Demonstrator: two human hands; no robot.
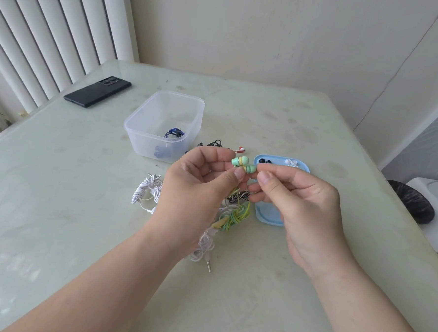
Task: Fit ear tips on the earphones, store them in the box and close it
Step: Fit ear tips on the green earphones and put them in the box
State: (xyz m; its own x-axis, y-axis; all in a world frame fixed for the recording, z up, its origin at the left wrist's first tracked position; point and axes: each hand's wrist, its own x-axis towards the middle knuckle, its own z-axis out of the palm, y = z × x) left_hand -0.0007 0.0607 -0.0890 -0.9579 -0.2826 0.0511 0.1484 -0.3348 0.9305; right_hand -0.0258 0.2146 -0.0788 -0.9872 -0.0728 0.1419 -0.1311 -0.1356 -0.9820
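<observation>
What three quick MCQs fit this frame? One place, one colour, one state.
1. Where is the black phone?
A. far left of the table
B. inside the box
C. on the blue lid

2. What colour are the earbuds held in the hands?
A. red
B. mint green
C. black

3. What state is the clear box in?
A. closed
B. open
C. tipped over

Answers: 1 A, it lies near the blinds. 2 B, the left hand pinches mint-green buds, with the right hand beside them. 3 B, the blue lid lies apart on the table.
</observation>
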